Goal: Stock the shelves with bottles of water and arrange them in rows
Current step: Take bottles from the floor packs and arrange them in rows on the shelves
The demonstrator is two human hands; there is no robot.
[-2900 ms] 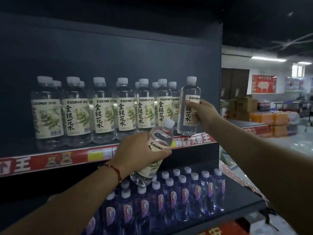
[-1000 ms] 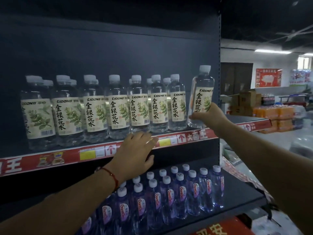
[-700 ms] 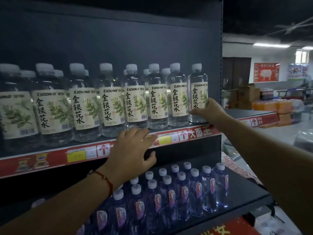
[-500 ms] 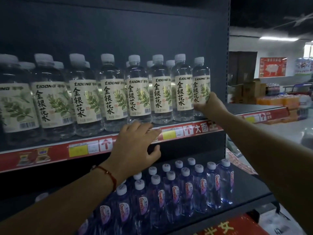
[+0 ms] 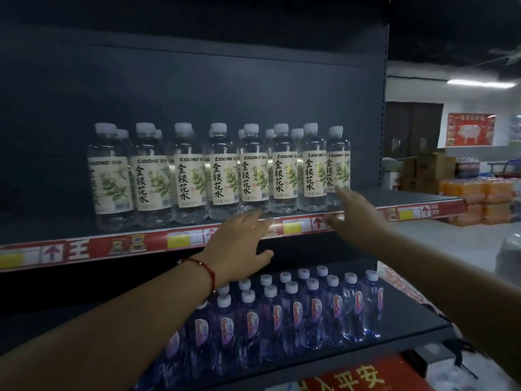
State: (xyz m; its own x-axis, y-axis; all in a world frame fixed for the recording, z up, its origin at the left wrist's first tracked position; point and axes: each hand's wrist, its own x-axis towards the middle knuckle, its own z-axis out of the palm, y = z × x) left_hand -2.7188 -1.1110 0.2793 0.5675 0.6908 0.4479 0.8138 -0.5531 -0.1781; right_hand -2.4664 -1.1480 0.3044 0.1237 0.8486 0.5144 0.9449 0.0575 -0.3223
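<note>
Along the front edge of the dark metal shelf [image 5: 423, 194] stand clear ribbed plastic bottles [image 5: 222, 170] with white caps and cream paper labels. Both the left hand [image 5: 239, 246] and the right hand [image 5: 356, 214] hover spread, holding nothing.

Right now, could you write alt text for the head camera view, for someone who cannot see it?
Two bare hands, the left hand and right hand, reach open and empty toward a dark shop shelf where clear white-capped bottles with cream leaf labels stand upright in rows. Blue-tinted bottles fill the shelf below; stacked boxes sit far right.
</note>
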